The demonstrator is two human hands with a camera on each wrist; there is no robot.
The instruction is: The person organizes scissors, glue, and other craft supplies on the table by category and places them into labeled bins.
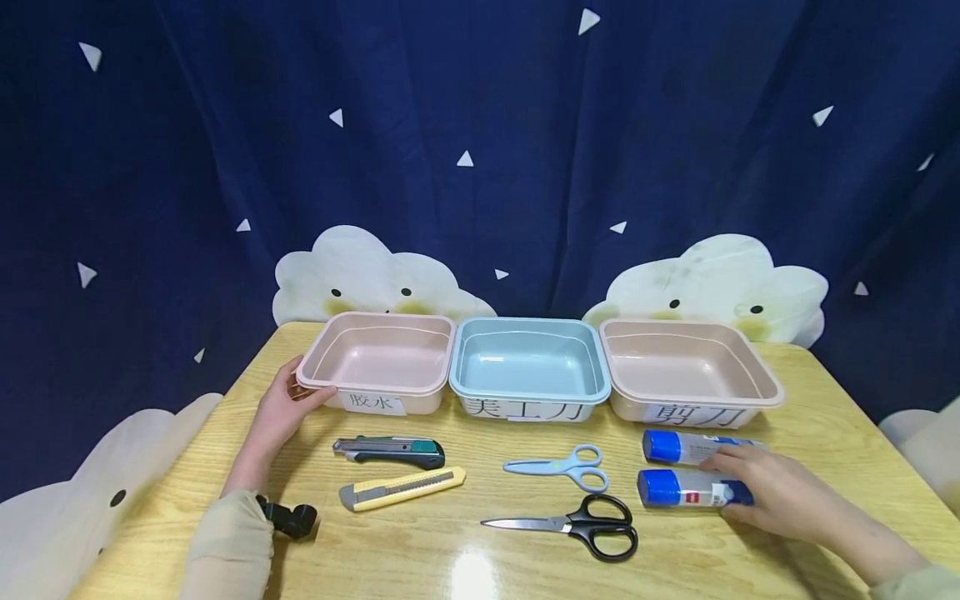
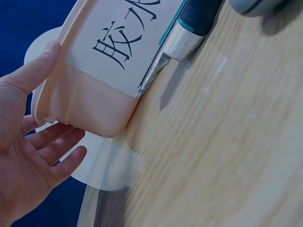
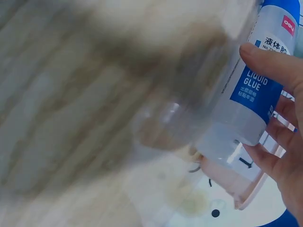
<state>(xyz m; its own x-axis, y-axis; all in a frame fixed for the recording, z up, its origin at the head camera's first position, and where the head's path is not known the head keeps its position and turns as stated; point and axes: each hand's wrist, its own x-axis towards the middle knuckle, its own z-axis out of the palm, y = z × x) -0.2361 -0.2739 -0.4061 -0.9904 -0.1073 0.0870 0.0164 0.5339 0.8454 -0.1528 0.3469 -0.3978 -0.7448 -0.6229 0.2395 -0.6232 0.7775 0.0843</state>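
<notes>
Dark curtain backs your table. Left hand holds tub; right hand grips bottle, legibly "GLUE" only from right wrist.

Scissors between cutters, glue bottles (bins behind).

Head view, 4 o'clock: the right hand conceals part of the right end of the farther clear plastic blue-capped bottle, whose print is too small to read. Left-wrist view: the pale pink plastic bin is cropped at 12 o'clock, the left hand at 8 o'clock, and a rounded grey object, cropped at 1 o'clock, cannot be identified. Right-wrist view: the translucent blue-labelled glue bottle is cut at 2 o'clock, and the wood-grained tabletop is blurred at 9 o'clock.
</notes>
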